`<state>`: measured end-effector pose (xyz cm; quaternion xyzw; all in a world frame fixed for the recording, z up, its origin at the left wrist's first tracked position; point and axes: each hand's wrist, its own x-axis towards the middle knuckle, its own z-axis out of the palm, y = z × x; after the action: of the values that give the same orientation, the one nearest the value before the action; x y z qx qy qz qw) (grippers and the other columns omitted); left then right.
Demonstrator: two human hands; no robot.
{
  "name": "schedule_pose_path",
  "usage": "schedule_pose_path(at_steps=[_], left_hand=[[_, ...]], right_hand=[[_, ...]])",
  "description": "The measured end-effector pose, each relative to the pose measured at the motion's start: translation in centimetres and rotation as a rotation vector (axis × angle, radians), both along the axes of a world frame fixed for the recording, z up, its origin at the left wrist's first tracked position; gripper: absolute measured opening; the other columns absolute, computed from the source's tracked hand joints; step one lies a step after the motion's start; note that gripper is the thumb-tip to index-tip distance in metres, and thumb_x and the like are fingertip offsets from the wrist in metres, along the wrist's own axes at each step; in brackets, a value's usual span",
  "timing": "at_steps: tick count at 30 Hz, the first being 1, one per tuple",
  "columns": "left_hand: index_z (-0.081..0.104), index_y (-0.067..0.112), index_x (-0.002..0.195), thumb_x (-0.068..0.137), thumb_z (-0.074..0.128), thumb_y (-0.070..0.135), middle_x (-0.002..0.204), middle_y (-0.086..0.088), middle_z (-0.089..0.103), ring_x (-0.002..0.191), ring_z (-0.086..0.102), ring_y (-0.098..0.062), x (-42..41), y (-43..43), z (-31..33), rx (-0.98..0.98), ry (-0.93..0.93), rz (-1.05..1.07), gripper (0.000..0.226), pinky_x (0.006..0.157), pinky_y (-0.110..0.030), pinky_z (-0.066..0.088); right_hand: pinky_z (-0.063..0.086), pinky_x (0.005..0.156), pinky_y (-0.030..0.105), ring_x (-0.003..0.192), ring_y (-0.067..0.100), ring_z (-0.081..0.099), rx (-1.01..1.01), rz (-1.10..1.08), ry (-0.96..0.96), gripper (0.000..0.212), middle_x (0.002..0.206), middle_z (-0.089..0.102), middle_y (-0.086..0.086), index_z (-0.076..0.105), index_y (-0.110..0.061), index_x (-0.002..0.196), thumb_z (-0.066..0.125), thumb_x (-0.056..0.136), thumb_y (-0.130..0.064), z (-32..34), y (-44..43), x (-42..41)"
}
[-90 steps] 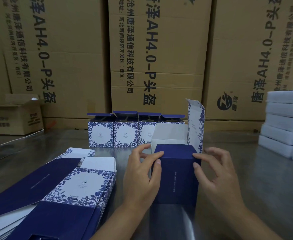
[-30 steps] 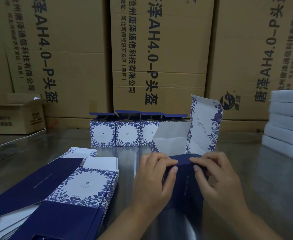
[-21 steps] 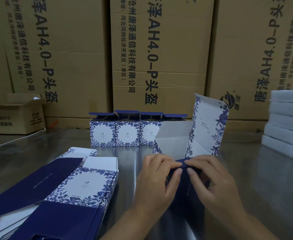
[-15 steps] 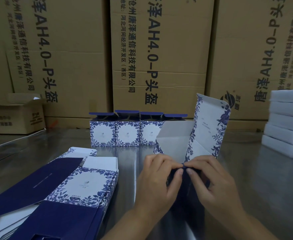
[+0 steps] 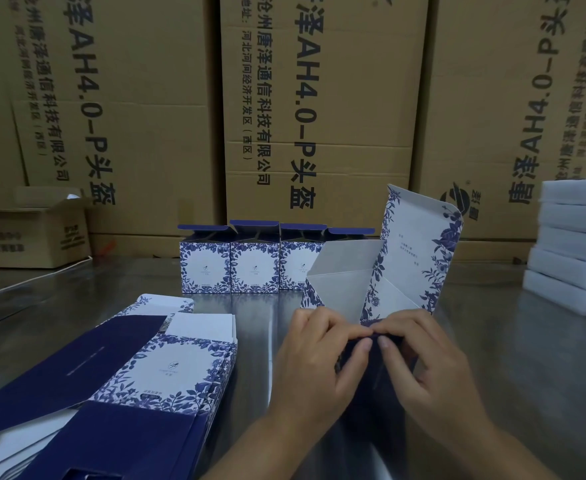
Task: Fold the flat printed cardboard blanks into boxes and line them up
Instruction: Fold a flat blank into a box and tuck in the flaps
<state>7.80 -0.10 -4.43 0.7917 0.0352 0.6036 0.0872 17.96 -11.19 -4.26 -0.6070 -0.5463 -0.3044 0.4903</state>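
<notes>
My left hand and right hand are pinching the navy flap of the half-folded box. Folded boxes are standing in a row behind.

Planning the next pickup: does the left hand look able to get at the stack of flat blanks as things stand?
Probably yes, once freed: the left hand grips the half-folded box, but the stack of flat blanks lies close on its left with only bare table between them.

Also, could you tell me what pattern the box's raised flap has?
The raised flap is white with dark blue floral borders; head view shows it best.
</notes>
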Motion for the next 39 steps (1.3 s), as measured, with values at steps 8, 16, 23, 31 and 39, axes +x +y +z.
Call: schedule_pose_path(at_steps=[8,16,23,31,39], left_hand=[[0.072,0.020,0.083,0.085,0.058,0.028,0.078,0.008,0.058,0.080,0.042,-0.009,0.12,-0.03,0.07,0.001,-0.015,-0.014,0.017,0.077,-0.009,0.033],[0.070,0.016,0.077,0.082,0.061,0.026,0.075,0.006,0.059,0.076,0.046,-0.014,0.08,-0.02,0.07,0.027,-0.054,0.003,0.015,0.073,-0.012,0.035],[0.070,0.016,0.075,0.082,0.061,0.027,0.075,0.006,0.059,0.075,0.046,-0.014,0.09,0.08,0.07,0.039,-0.061,0.012,0.016,0.069,-0.017,0.038],[0.070,0.016,0.077,0.083,0.061,0.027,0.076,0.006,0.059,0.074,0.046,-0.014,0.18,0.31,0.00,0.038,-0.059,0.011,0.016,0.070,-0.015,0.035],[0.070,0.017,0.078,0.084,0.060,0.027,0.076,0.007,0.058,0.075,0.044,-0.012,0.19,0.48,-0.08,0.035,-0.060,0.015,0.016,0.071,-0.013,0.034]], right_hand=[[0.043,0.058,0.024,0.074,0.004,0.056,-0.017,-0.019,-0.023,0.015,0.085,0.056,-0.015,0.067,-0.022,0.085,0.055,0.084,-0.012,-0.07,0.11,0.29],[0.045,0.064,0.026,0.079,0.004,0.057,0.003,0.013,-0.080,0.017,0.088,0.056,-0.018,0.065,-0.021,0.087,0.049,0.088,-0.024,-0.22,0.17,0.31],[0.046,0.067,0.031,0.084,0.002,0.057,-0.005,0.007,-0.108,0.012,0.090,0.056,-0.020,0.062,-0.027,0.090,0.050,0.088,-0.025,-0.15,0.14,0.58],[0.045,0.068,0.024,0.082,0.000,0.057,0.002,-0.053,-0.064,0.017,0.087,0.057,-0.019,0.067,-0.024,0.086,0.052,0.086,-0.032,-0.10,0.05,0.73],[0.044,0.067,0.018,0.080,-0.001,0.057,0.020,-0.021,-0.048,0.016,0.084,0.058,-0.017,0.067,-0.021,0.083,0.054,0.086,-0.030,0.00,0.17,0.76]])
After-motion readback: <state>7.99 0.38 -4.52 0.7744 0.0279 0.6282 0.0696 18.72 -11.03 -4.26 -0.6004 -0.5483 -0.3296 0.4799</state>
